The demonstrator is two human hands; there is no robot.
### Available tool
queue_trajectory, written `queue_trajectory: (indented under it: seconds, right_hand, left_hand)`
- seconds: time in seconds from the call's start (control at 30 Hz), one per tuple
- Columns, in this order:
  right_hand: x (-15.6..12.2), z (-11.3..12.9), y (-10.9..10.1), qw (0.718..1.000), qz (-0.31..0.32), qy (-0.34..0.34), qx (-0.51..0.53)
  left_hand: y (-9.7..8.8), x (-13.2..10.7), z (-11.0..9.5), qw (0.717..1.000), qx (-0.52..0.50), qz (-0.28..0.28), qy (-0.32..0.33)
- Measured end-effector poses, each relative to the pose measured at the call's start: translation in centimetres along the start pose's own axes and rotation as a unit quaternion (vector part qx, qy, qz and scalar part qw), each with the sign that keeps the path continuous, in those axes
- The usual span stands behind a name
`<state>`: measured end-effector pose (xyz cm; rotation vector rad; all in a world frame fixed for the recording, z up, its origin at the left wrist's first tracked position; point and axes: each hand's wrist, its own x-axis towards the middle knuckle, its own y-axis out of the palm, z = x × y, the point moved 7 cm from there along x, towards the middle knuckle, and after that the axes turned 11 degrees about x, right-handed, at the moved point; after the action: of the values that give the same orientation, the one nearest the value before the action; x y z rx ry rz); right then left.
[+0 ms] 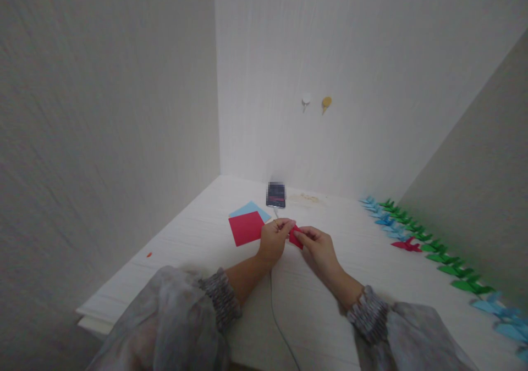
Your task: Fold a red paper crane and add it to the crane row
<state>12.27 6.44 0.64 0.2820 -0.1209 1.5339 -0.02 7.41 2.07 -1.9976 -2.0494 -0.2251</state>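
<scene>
A small folded piece of red paper (295, 238) is held between my two hands above the white table. My left hand (273, 242) pinches its left edge, a ring on one finger. On the right side my right hand (320, 250) grips it between thumb and fingers. Part of the paper is covered by the fingers. Just left of my left hand lies a flat red sheet (246, 228), partly on top of a light blue sheet (251, 209).
A phone (276, 195) leans near the back wall, its cable (277, 321) running toward me. Folded green paper birds (447, 261), blue ones (383, 219) and a red one (407, 244) line the right side. Two hooks (326, 103) are on the wall. An orange scrap (149, 255) lies left.
</scene>
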Motion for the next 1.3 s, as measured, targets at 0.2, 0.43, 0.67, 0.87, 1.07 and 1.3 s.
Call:
queue_trajectory:
  seconds: [0.2, 0.43, 0.67, 0.87, 1.07, 1.3]
  right_hand:
    - [-0.6, 0.2, 0.0, 0.992, -0.042, 0.054, 0.107]
    - [-0.5, -0.1, -0.2, 0.995, -0.014, 0.025, 0.095]
    - [-0.8, 0.6, 0.5, 0.999, 0.005, -0.015, -0.045]
    - [-0.8, 0.2, 1.1, 0.998, 0.018, 0.052, 0.027]
    - [-1.1, -0.7, 1.8, 0.994, 0.055, 0.073, 0.062]
    - [-1.1, 0.0, 1.3, 0.999, 0.049, 0.005, -0.023]
  left_hand:
    - [0.6, 0.0, 0.4, 0.998, -0.051, 0.026, -0.019]
    - [0.7, 0.2, 0.7, 0.999, -0.018, 0.046, -0.018]
    - [0.5, 0.3, 1.1, 0.998, -0.044, 0.017, -0.030]
    - [0.5, -0.2, 0.6, 0.993, -0.091, 0.015, -0.068]
    - [1.0, -0.2, 1.1, 0.990, -0.113, 0.040, -0.077]
    - [1.2, 0.0, 1.9, 0.984, -0.137, 0.055, -0.095]
